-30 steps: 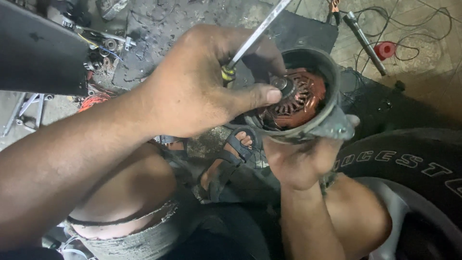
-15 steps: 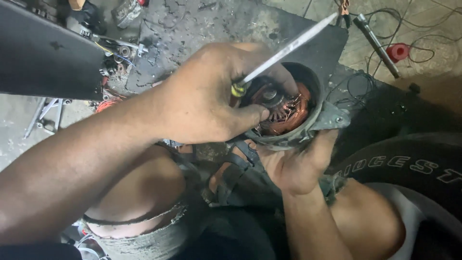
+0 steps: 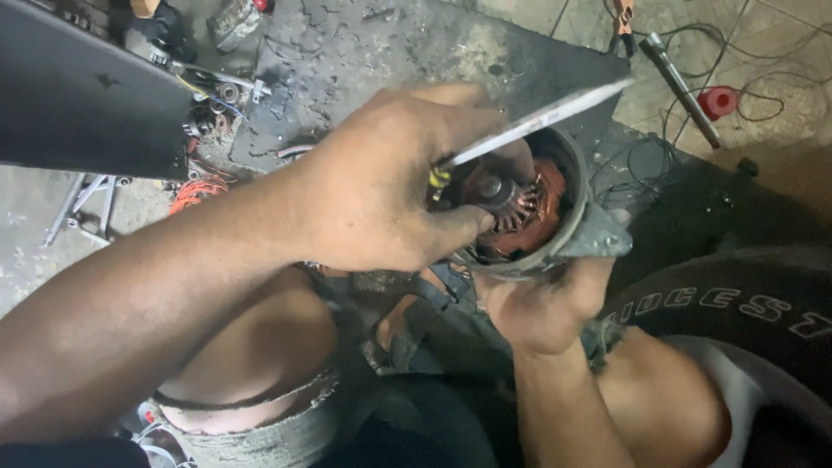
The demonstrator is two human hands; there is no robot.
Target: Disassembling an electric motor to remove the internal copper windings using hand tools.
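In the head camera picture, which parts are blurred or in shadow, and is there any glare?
Head view: the screwdriver shaft is smeared by motion blur and reflects bright light; the left hand is close and slightly soft; the motor housing with copper windings is fairly sharp; the right hand beneath it is in shadow; the tyre is dark.

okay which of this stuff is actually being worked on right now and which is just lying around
In use: left hand, screwdriver, motor housing with copper windings, right hand.
Lying about: red spool, metal rod, orange wire coil, tyre.
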